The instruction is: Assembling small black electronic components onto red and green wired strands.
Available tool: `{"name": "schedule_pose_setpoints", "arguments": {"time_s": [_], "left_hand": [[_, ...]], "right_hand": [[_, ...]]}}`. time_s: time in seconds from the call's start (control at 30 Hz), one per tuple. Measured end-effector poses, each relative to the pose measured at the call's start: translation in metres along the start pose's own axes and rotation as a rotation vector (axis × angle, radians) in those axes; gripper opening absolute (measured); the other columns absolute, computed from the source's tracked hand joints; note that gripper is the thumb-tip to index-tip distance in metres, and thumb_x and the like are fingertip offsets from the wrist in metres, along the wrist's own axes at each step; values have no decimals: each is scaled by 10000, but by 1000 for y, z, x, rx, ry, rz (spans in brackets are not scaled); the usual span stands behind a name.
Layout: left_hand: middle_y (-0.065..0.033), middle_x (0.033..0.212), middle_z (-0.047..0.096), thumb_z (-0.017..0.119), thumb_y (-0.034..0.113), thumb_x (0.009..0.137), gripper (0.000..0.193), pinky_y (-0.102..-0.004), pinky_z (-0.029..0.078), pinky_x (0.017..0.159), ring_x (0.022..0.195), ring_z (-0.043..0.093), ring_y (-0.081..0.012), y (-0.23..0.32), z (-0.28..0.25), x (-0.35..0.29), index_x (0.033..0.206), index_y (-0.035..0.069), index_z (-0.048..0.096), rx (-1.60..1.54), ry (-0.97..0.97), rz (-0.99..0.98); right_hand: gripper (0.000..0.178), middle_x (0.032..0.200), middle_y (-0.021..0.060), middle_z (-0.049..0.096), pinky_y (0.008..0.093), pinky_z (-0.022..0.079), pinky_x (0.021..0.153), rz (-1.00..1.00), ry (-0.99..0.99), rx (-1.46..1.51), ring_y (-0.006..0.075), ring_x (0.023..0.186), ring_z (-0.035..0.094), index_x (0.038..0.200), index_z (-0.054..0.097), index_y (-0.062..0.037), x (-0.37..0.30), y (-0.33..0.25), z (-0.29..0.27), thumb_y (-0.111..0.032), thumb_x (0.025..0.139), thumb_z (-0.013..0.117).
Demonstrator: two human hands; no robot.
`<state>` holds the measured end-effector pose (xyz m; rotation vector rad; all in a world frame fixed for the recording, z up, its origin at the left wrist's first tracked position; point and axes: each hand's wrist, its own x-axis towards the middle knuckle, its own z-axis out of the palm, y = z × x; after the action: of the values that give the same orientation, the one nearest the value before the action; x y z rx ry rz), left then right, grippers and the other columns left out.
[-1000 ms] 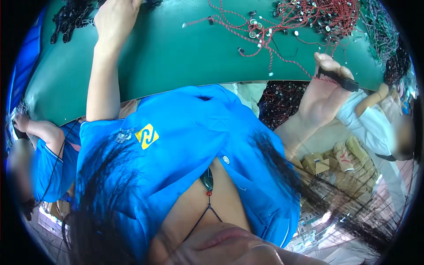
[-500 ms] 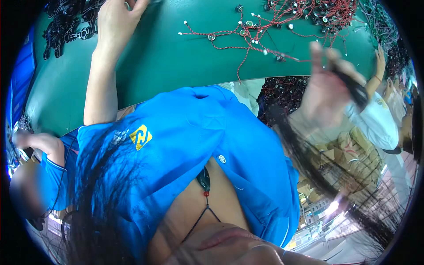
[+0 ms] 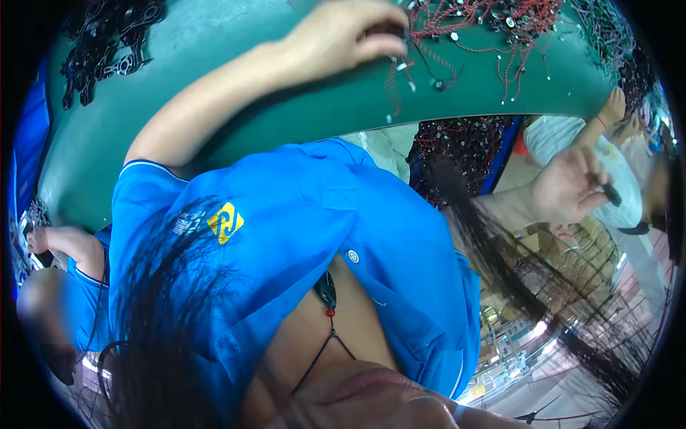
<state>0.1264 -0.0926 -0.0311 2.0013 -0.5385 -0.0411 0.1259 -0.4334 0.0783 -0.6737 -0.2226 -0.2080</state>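
At top centre, the left hand [image 3: 350, 36] reaches across the green table [image 3: 214, 93], fingers pinched on red wire bundles [image 3: 493, 28]. At right, off the table, the right hand [image 3: 568, 189] is curled around a small black tool [image 3: 611, 193], held ready.

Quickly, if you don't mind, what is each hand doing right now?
Left hand: fingers pinched on the red wires lying on the green table.
Right hand: closed around a small dark tool, off the table.

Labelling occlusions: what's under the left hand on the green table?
The left hand rests fingers-down on the green table, at the edge of the tangle of red cords with small metal pieces. The fingers cover what they pinch; it cannot be seen.
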Motion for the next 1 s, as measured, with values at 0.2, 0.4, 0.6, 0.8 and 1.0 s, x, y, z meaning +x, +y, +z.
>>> {"name": "schedule_pose_setpoints", "arguments": {"time_s": [0.2,0.4,0.6,0.8,1.0], "left_hand": [[-29,835,614,617,97,888,252,-217,449,580,662,539,-69,1,-50,31,1125,26,566,-235,426,-288],[-65,966,632,516,66,933,316,-200,449,699,833,578,-82,23,-52,5,1242,4,487,-300,431,-33],[-124,1109,643,403,92,963,334,-181,424,620,768,552,-60,43,-43,-37,1267,3,508,-505,144,-316],[-70,1006,660,546,121,928,264,-230,467,616,743,586,-108,48,-29,-58,1186,66,569,-718,142,-431],[-95,1047,646,490,82,955,292,-189,462,617,751,562,-73,44,-24,-65,1244,49,519,-823,119,-439]], "right_hand": [[244,933,93,632,347,445,740,-244,451,-893,225,867,564,1012,616,-33,-48,-29,-44,-253,910,597],[210,980,113,663,351,464,821,-281,471,-2150,242,897,608,973,675,4,-51,-7,-59,-176,871,636],[189,998,23,644,343,411,854,-434,-511,-1847,229,976,560,974,692,-145,-15,106,-16,-101,793,661],[162,906,-6,618,341,393,822,-405,-576,-1954,209,909,548,941,668,-152,-5,150,-21,-184,784,688],[157,791,12,610,360,392,739,-281,-515,-1956,221,780,550,907,611,-98,5,149,-29,-228,833,657]]}}
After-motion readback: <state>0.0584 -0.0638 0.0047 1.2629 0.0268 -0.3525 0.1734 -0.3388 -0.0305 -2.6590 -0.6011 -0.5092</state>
